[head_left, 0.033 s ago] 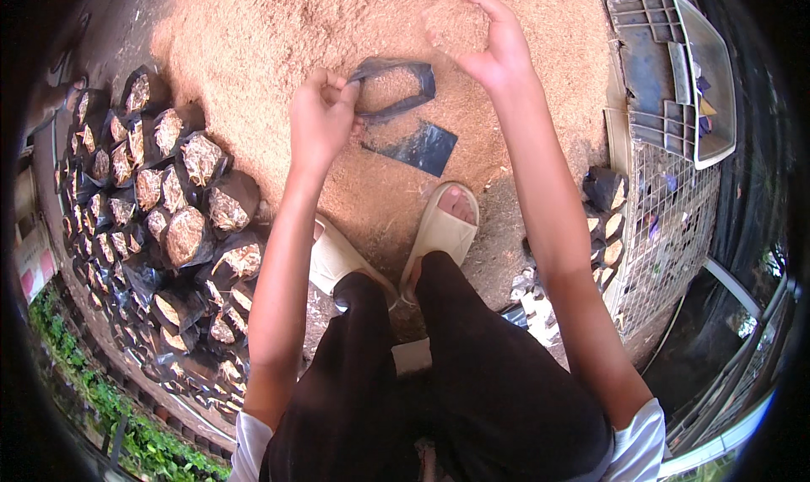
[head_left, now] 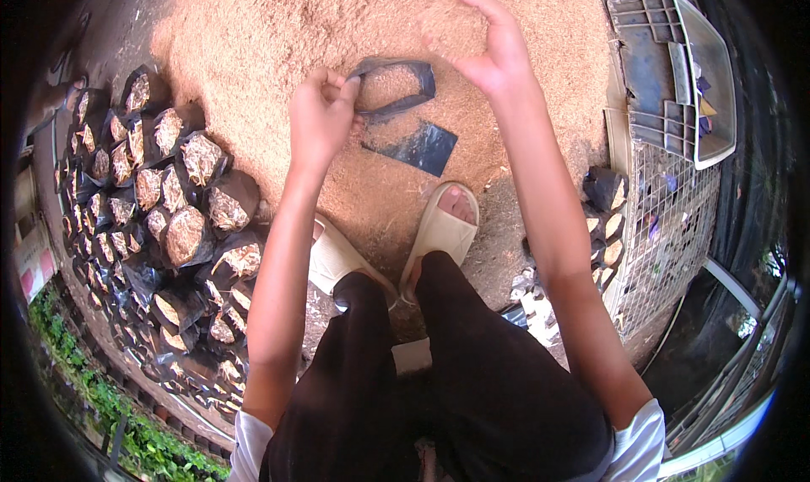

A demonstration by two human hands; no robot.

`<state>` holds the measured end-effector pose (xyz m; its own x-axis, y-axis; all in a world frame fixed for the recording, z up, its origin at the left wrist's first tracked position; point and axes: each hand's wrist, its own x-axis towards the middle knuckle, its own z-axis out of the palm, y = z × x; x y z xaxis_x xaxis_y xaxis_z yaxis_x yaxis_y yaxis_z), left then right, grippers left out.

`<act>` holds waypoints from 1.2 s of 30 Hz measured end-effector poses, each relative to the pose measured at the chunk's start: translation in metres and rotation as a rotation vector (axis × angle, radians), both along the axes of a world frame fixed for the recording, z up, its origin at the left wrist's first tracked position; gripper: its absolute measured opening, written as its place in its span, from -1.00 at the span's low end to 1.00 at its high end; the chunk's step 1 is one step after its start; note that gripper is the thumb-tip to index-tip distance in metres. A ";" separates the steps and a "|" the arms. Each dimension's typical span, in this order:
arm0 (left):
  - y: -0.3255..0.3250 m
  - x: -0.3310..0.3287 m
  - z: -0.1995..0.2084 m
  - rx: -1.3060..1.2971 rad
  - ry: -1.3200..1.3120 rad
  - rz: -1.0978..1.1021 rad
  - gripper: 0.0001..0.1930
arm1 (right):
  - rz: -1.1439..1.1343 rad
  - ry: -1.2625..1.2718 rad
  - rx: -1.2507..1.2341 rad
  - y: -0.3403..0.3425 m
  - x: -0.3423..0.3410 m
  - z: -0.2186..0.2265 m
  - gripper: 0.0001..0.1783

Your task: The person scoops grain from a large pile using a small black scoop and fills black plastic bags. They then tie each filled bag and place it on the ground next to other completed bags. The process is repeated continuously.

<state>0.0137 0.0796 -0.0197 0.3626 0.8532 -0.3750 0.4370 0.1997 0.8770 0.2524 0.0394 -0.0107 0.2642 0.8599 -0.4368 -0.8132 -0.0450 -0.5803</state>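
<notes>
My left hand point(head_left: 323, 119) pinches the left rim of a black plastic bag point(head_left: 428, 83). The bag's mouth is held wide, and tan sawdust shows inside it. Beyond and to the right of the bag, my right hand point(head_left: 494, 50) hangs over the sawdust heap point(head_left: 278, 35). Its thumb and fingers are curved and spread apart, slightly smeared, with sawdust colour showing between them. Just below the bag, a flat black plastic piece point(head_left: 430, 149), dusted with sawdust, lies near my feet.
Many black bags filled with pale shavings point(head_left: 186, 233) crowd the left side. At right, a grey plastic crate point(head_left: 717, 140) rests on a wire mesh cage point(head_left: 654, 237). A few filled bags point(head_left: 604, 188) stand beside the cage. My sandals point(head_left: 447, 229) are at the heap's near edge.
</notes>
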 end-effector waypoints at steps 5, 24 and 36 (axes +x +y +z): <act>0.014 0.009 -0.002 0.038 0.087 -0.040 -0.73 | 0.181 -0.128 0.075 0.001 -0.039 0.017 -0.63; 0.026 0.004 -0.005 0.084 0.068 -0.030 -0.79 | 0.383 -1.113 -0.039 0.010 -0.077 -0.009 -0.84; 0.017 -0.005 -0.006 0.257 0.246 -0.134 -0.78 | 0.030 -2.016 -0.236 0.006 -0.016 -0.039 -0.31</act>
